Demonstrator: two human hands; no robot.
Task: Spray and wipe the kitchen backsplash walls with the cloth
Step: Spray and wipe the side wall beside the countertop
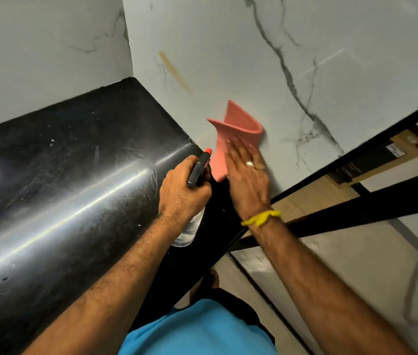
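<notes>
My right hand [247,175] lies flat, fingers straight, pressing a pink cloth [236,129] against the white marble-look backsplash wall [228,60] just past the end of the black counter. The cloth's upper part sticks out above my fingers, folded away from the wall. My left hand [182,190] grips a spray bottle [200,167] by its dark trigger head with a red nozzle tip; the clear bottle body hangs below my wrist. A brownish streak [174,71] marks the wall up and left of the cloth.
The glossy black countertop [61,175] fills the left, meeting a second white wall [49,47] in the corner. To the right are black frame bars [382,201], beige floor tiles and a cardboard box [387,155] lower down.
</notes>
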